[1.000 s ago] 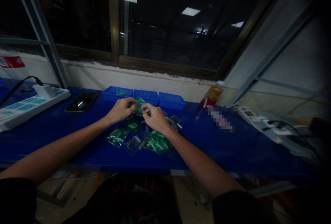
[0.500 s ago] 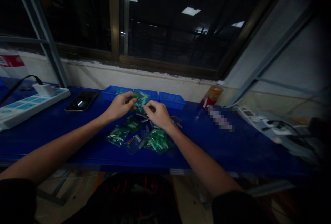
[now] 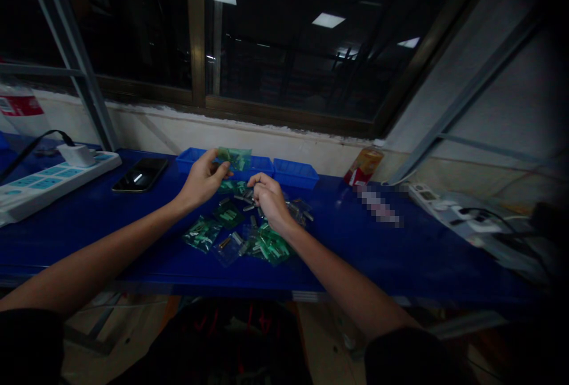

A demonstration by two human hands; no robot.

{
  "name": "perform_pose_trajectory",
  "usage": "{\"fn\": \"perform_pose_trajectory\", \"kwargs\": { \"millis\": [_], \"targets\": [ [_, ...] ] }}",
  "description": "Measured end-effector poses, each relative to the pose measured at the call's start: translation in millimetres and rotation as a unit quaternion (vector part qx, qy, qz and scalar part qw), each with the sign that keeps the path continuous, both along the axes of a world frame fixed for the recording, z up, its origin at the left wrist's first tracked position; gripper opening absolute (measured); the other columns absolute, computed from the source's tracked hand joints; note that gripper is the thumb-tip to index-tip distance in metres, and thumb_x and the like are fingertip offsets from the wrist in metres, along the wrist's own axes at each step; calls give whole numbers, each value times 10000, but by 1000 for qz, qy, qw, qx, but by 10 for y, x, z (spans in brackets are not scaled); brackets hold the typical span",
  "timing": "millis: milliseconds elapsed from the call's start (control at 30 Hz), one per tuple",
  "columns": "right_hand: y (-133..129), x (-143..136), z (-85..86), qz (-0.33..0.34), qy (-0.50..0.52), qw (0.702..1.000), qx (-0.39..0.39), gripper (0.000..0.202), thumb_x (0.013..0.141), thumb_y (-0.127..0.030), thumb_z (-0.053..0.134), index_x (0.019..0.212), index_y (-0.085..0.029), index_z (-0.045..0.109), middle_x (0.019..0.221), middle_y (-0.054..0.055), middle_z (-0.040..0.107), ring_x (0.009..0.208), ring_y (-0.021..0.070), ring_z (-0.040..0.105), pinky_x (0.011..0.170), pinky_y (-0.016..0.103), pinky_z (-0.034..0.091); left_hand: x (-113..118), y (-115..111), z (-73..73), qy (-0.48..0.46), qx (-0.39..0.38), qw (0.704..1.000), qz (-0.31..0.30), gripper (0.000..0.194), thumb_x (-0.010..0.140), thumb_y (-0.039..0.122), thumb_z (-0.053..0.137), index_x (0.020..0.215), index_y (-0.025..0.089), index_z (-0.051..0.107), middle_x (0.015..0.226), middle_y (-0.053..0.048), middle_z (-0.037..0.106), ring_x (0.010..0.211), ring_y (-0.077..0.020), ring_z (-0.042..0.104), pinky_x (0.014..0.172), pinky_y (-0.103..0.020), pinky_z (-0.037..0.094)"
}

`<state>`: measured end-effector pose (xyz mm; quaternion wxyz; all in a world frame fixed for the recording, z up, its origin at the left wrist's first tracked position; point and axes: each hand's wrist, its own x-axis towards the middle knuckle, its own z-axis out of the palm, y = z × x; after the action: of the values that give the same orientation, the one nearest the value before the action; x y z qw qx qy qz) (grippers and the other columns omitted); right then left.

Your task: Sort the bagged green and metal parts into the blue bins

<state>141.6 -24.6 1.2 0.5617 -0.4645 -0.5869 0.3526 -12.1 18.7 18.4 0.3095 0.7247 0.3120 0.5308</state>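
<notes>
My left hand [image 3: 207, 178] pinches a small green plastic bag [image 3: 235, 158] by its left end, holding it up in front of the blue bins. Small pale pieces show through the bag. Lower and to the right, my right hand [image 3: 269, 200] is closed with curled fingers above the pile; whatever it may hold is hidden. Under and in front of the hands lie several green bags [image 3: 203, 234], a clear bag [image 3: 228, 248] with metal-looking pieces, and loose small silver cylinders [image 3: 242, 197]. A brighter green bag [image 3: 273, 244] lies below my right wrist.
Shallow blue bins [image 3: 296, 172] stand along the wall. A phone [image 3: 140, 174] and a white power strip [image 3: 57, 176] lie on the left of the blue table [image 3: 355, 254]. An orange-and-red bottle [image 3: 364, 165] and another power strip [image 3: 427, 195] are on the right.
My right hand has come away from the green bag and moved down and right. My left hand still holds the bag, now slightly higher.
</notes>
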Motion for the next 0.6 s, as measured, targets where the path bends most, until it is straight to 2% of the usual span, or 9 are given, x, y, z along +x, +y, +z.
{"fn": "perform_pose_trajectory", "kwargs": {
  "millis": [100, 200, 300, 433, 533, 600],
  "targets": [
    [-68, -66, 29, 60, 53, 995, -54, 161, 566, -157, 439, 711, -184, 505, 556, -48, 448, 478, 81, 403, 453, 199, 302, -13, -10, 0, -22, 61, 998, 19, 177, 774, 175, 470, 951, 183, 468, 869, -30, 547, 760, -142, 593, 683, -304, 494],
    [-121, -69, 93, 125, 109, 980, -114, 204, 682, -316, 457, 766, -162, 560, 623, -7, 525, 511, 90, 459, 486, 215, 356, -31, -40, 19, 35, 156, 987, 31, 224, 710, 67, 452, 875, 190, 541, 986, -54, 516, 946, -175, 535, 834, -366, 454],
    [-138, -43, 139, 150, 142, 972, -110, 325, 742, -450, 435, 765, -159, 578, 610, 3, 542, 510, 91, 469, 502, 222, 377, -46, -69, 44, 86, 195, 976, 38, 291, 656, 12, 437, 838, 187, 583, 1015, -56, 501, 1039, -196, 479, 922, -410, 391],
    [-121, -48, 118, 135, 138, 976, -98, 374, 750, -536, 439, 692, -179, 534, 583, -1, 540, 504, 93, 470, 495, 223, 373, -63, -71, 57, 101, 192, 975, 42, 345, 607, -32, 402, 793, 175, 606, 1049, -48, 490, 1055, -196, 469, 915, -414, 388],
    [-86, -70, 62, 87, 102, 989, -67, 279, 707, -453, 557, 649, -188, 496, 506, -51, 445, 447, 74, 395, 442, 204, 297, -73, -36, 46, 105, 189, 976, 33, 315, 636, -11, 420, 793, 175, 620, 1047, -49, 487, 1045, -189, 472, 896, -392, 400],
    [-53, -63, 32, 48, 75, 996, -31, 232, 707, -398, 570, 644, -185, 505, 485, -70, 381, 421, 63, 323, 426, 205, 249, -74, -1, 34, 114, 180, 977, 20, 272, 691, 36, 434, 811, 178, 633, 1024, -54, 490, 1016, -182, 485, 876, -375, 410]
  ]
}}
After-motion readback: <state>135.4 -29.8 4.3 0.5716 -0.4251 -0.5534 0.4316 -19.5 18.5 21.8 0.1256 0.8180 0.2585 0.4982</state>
